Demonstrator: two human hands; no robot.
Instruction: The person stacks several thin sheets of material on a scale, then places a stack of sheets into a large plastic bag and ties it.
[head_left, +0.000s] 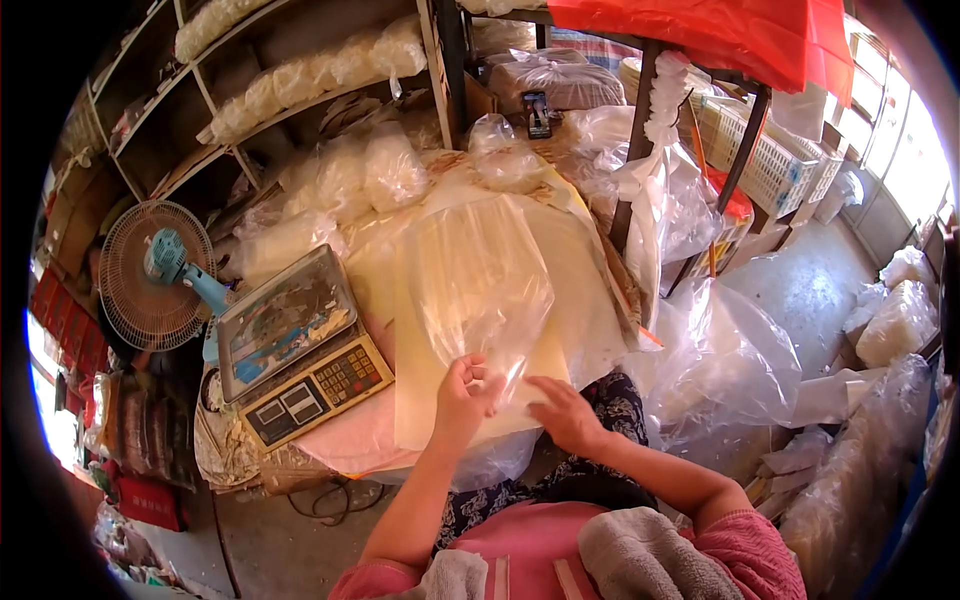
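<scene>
A clear plastic bag (480, 277) with pale, flat, sheet-like contents lies before me on a cream sheet (416, 405) on the work table. Its loose, crumpled end points towards me. My left hand (466, 396) is at that end, fingers curled and thumb towards the film; whether it pinches the plastic is unclear. To the right of the bag's end, my right hand (566, 415) has its fingers spread, holding nothing that I can see. A digital scale (319, 379) with a metal pan (285, 322) stands left of the bag.
A blue desk fan (169, 262) stands beyond the scale. Several filled bags (394, 169) line the table's back, below shelving (247, 135). A phone (537, 115) is propped at the rear. Right of the table, a large clear bag (720, 360) bulges beside a dark post (637, 150).
</scene>
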